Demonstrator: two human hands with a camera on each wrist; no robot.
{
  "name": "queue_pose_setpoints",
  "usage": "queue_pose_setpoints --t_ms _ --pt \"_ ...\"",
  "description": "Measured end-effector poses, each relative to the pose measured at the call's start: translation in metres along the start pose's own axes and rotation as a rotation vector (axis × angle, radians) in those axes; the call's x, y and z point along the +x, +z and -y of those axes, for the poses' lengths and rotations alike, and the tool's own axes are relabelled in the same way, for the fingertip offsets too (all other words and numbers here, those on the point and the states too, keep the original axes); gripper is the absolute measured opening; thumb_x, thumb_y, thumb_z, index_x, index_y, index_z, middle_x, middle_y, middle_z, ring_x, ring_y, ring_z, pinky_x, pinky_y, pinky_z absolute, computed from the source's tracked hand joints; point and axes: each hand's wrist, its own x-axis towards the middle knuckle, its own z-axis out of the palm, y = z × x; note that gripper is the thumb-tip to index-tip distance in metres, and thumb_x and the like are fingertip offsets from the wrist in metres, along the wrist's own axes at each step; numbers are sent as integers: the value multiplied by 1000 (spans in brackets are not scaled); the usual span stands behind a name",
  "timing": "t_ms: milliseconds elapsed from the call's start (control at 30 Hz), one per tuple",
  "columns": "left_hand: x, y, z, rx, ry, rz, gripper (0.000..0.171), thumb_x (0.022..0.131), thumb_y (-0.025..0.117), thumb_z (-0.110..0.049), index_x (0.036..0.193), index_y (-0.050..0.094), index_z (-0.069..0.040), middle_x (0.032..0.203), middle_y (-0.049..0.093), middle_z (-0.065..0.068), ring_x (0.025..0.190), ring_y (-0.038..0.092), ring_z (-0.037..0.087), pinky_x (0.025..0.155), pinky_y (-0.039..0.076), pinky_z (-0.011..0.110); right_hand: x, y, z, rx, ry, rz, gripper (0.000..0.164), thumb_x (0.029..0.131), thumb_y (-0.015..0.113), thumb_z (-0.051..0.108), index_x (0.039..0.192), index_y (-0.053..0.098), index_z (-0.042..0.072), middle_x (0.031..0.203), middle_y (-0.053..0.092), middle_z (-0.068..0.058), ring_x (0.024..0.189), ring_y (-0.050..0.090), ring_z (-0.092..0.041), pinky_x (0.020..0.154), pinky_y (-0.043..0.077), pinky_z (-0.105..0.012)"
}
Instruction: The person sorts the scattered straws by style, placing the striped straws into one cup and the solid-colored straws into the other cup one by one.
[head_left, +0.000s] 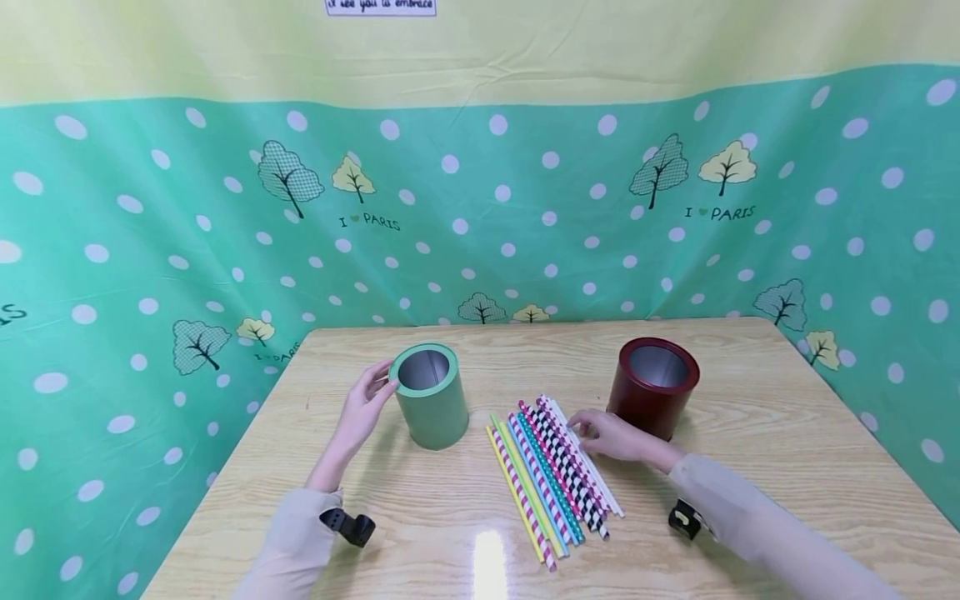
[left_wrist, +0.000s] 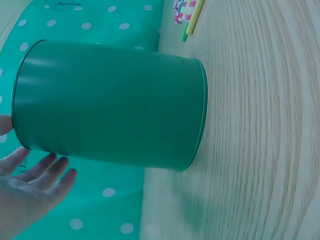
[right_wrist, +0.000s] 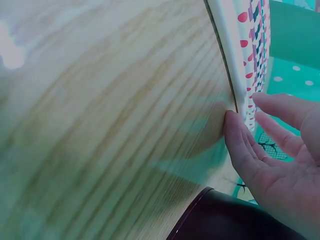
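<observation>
At the left stands a green can (head_left: 435, 412), upright with its mouth up. My left hand (head_left: 366, 406) is at its left side, fingertips and thumb at the rim, fingers spread and lightly bent. Several patterned paper straws (head_left: 536, 483) lie side by side on the table between the cans. My right hand (head_left: 609, 435) reaches to the right edge of this row. Seen from the right wrist, the fingertips (right_wrist: 234, 120) straddle a plain white straw (right_wrist: 227, 50) near its far end, with a gap left between them. Dotted straws (right_wrist: 245, 42) lie just beyond.
A dark red can (head_left: 651, 400) stands upright at the right, just behind my right wrist. The wooden table (head_left: 420, 517) ends at a green dotted cloth (head_left: 480, 192) hanging behind and at the sides. A black wrist camera (head_left: 348, 527) sits on the left sleeve.
</observation>
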Motion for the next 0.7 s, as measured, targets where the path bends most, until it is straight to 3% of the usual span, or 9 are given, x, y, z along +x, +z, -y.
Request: queue_pose_setpoints --t_ms 167,433,700 --pt "0 4 3 -94 -34 -2 46 92 46 -13 131 31 3 128 39 24 117 40 32 88 39 18 3 2 -1 16 6 -1 30 82 58 4 111 54 -2 81 51 -5 67 45 -13 56 39 -22" --pt "0 11 12 -157 -38 -29 43 94 41 -15 133 27 -2 127 41 25 117 39 31 94 35 46 5 5 0 114 70 -15 28 80 57 -3 108 53 -5 71 48 -4 55 48 -14 49 40 -21" --pt "-1 17 19 -181 -21 -64 42 95 38 -17 132 26 -3 121 44 24 108 44 25 92 36 47 6 8 3 116 80 -41 27 78 58 -5 105 55 -5 65 48 -4 52 47 -12 47 39 -20"
